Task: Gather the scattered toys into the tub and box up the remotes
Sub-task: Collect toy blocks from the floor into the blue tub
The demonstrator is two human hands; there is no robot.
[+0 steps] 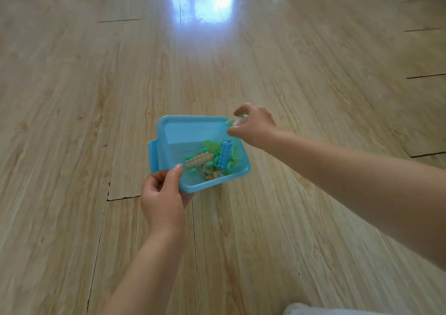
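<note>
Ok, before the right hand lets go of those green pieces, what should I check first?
1. Left hand gripping the blue tub at its near corner: ok.
2. Right hand holding the green pieces: ok.
3. Pieces over the tub opening: not ok, they sit at the far right rim.
4. Room left above the toys in the tub: ok.
5. Tub level: not ok, tilted.
6. Stray toys left on the wooden floor: none in view.

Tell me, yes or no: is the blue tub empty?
No, the blue tub holds a pile of toy pieces while the left hand grips its near corner.
</note>
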